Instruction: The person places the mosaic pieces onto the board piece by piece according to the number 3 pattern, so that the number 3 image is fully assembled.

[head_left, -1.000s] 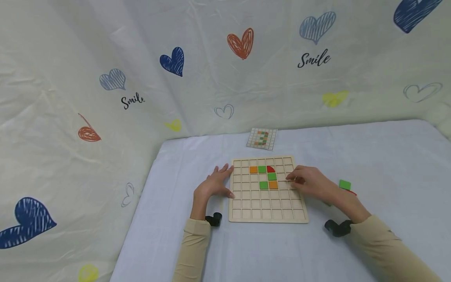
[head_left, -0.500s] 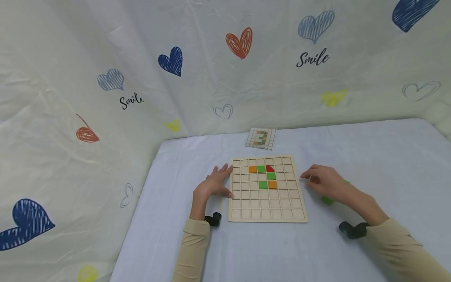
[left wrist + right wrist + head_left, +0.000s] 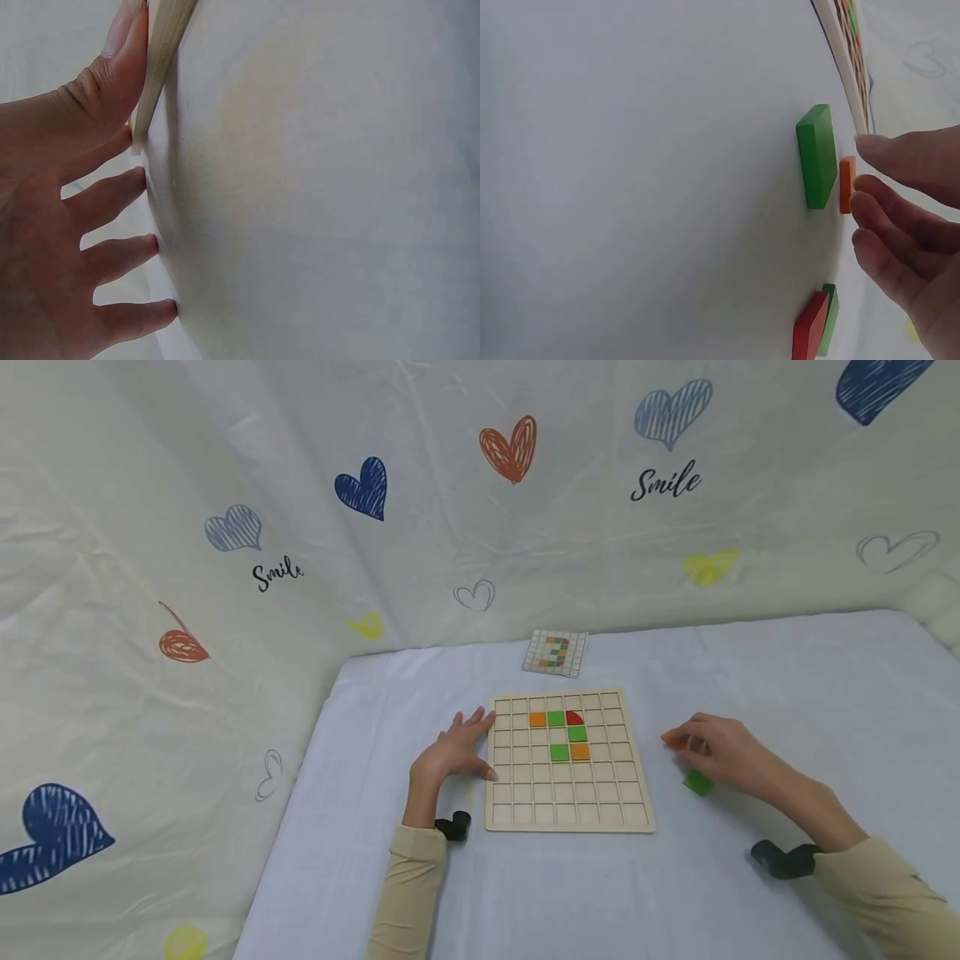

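Note:
A square wooden grid board (image 3: 570,814) lies on the white cloth, with orange, green and red tiles in several of its cells. My left hand (image 3: 452,753) has its fingers spread at the board's left edge; in the left wrist view the thumb (image 3: 124,64) rests against the rim. To the right of the board, my right hand (image 3: 720,747) is over an orange tile (image 3: 669,738), fingertips right at it. The right wrist view shows this orange tile (image 3: 846,184) on the cloth, the thumb and fingers parted beside it. A green tile (image 3: 697,782) lies just below the hand.
Behind the board lies a pattern card (image 3: 555,653) printed with a coloured grid design. The right wrist view also has a red tile (image 3: 808,330) beside another green tile (image 3: 829,322). A curtain (image 3: 420,510) with printed hearts hangs behind the table.
My right hand has moved from the board's right edge out to the right, over the loose tiles, and the orange tile shows at its fingertips. The left hand stays put.

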The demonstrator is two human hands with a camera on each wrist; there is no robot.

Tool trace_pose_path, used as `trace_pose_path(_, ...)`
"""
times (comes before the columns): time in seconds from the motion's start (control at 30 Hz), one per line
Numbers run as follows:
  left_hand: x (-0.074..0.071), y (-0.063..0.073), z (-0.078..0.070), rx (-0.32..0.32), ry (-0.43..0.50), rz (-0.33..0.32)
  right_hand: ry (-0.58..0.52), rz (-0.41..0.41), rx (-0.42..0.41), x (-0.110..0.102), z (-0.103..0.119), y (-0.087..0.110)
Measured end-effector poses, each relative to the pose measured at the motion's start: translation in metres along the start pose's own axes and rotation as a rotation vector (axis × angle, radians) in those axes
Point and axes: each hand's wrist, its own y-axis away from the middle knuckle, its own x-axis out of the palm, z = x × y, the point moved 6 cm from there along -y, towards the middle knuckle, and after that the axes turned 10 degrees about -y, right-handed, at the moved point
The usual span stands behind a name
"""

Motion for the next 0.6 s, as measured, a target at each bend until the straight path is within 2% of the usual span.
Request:
trace_pose_path(0.37,0.000,-0.001,0.000,0.006,-0.014,0.004,-0.005,0.040,0.044,-0.002,-0.007,0.021)
trace_pose_path(0.6,0.000,-0.001,0.000,0.004,-0.005,0.006,0.013,0.096,0.139,-0.002,-0.010,0.030)
